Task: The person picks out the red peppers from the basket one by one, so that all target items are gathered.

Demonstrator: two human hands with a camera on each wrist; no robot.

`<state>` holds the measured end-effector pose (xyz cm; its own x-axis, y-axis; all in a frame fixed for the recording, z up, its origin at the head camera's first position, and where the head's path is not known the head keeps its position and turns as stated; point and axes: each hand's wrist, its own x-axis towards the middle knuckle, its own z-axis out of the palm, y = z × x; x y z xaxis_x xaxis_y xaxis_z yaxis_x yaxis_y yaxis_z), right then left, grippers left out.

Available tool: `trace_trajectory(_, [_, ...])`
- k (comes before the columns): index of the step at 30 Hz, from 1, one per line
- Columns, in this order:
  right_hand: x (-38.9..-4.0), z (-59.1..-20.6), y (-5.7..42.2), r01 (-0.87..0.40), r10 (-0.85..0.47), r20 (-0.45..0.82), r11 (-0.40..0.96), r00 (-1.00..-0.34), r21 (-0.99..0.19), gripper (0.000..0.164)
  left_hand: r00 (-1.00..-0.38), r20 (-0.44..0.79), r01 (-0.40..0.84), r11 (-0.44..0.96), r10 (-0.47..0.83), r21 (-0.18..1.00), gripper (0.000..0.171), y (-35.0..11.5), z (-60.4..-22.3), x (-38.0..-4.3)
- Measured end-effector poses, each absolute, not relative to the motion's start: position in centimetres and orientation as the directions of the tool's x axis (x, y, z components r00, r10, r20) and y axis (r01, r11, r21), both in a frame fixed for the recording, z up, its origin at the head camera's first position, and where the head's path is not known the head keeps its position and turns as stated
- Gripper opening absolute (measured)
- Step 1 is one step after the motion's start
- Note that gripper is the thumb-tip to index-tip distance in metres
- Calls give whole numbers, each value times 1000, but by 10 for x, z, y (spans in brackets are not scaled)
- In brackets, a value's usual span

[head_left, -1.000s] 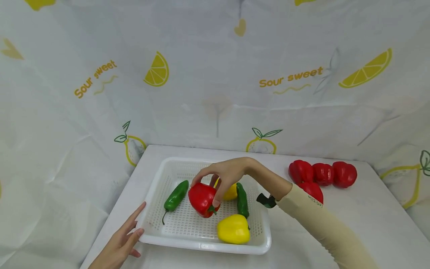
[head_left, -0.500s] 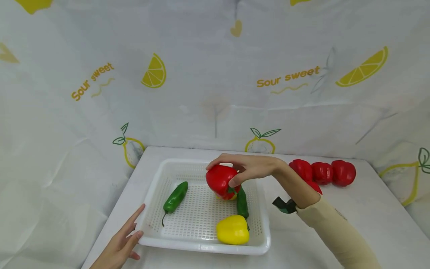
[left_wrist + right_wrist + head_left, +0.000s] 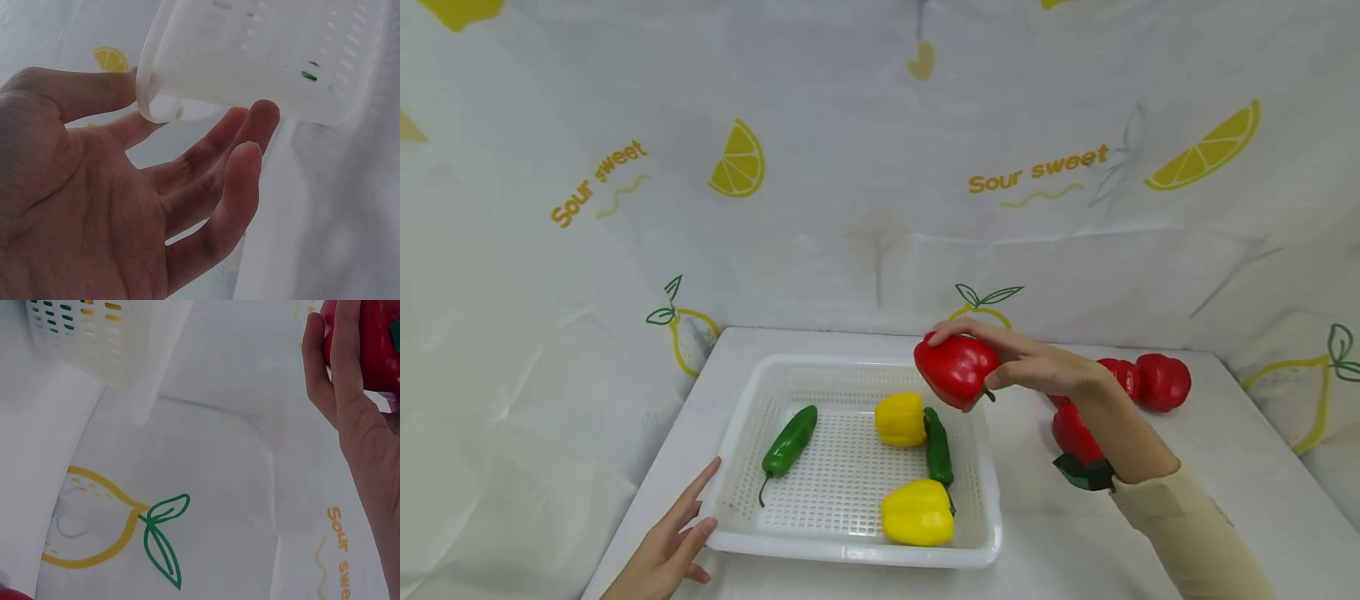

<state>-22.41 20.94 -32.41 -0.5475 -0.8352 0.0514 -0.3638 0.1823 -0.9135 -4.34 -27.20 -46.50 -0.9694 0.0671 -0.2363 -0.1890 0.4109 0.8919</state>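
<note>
A red bell pepper [image 3: 957, 372] with a green stem is held by my right hand [image 3: 1037, 360] above the back right rim of a white perforated basket [image 3: 850, 552]. In the right wrist view, fingers lie along the side of the red bell pepper [image 3: 380, 347]. My left hand [image 3: 662, 546] touches the basket's front left corner. The left wrist view shows its thumb against the basket's rim [image 3: 145, 81] and the other fingers loosely bent nearby. Inside the basket are a green chili pepper [image 3: 790, 442], a darker green pepper [image 3: 937, 447] and two yellow bell peppers, one behind [image 3: 900, 419], one in front [image 3: 917, 512].
Several red bell peppers [image 3: 1163, 382] sit at the table's back right, partly hidden behind my right forearm. A lemon-print cloth [image 3: 820, 208] hangs behind the white table [image 3: 1037, 550]. A dark band end [image 3: 1082, 472] sticks out beside the right wrist.
My right hand has carried the red bell pepper up and to the right, from over the basket's middle to above its back right rim. The left hand stays at the basket's corner.
</note>
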Motion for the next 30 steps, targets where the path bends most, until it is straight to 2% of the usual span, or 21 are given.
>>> trace_trajectory(7, [-220,-332,236,-432,-738,143,216,-659,-876,56,-967,-246,-195,415,72,889,74,-272,-464,-44])
trace_trajectory(14, [-209,-335,258,-370,-646,118,270,-754,-889,88,-969,-235,-183,420,76,889,74,-273,-467,-44])
trace_trajectory(18, [-205,-336,272,-374,-637,127,270,-760,-887,90,-966,-247,-197,417,69,887,75,-275,-467,-43])
trace_trajectory(30, [-191,-344,307,-429,-599,201,266,-775,-863,82,-963,-261,-211,410,71,887,75,-276,-468,-45])
